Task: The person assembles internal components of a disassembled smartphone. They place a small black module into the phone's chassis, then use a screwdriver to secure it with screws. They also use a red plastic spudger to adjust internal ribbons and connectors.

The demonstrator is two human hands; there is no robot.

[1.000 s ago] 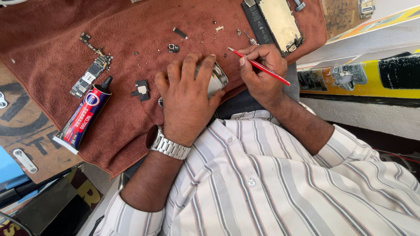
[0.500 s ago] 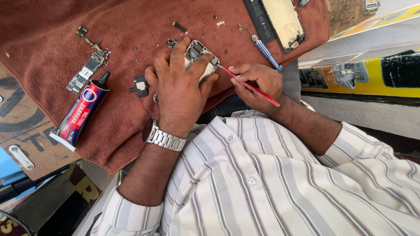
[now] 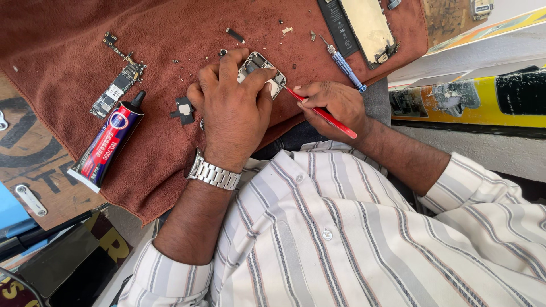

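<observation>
Hands [image 3: 233, 108] [image 3: 335, 105] seemingly gripping frame [image 3: 261, 68], tool [image 3: 321, 112]

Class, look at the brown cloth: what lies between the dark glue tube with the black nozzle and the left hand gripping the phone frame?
In the head view, one small black part lies between the glue tube and the left hand.

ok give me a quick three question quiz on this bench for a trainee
1. True or false: the left hand grips the phone frame.
2. Which tool does the right hand hold: A) the blue screwdriver, B) the red tool, C) the glue tube?
3. What does the circuit board lie on?

Key: 1 true. 2 B. 3 the brown cloth.
</observation>
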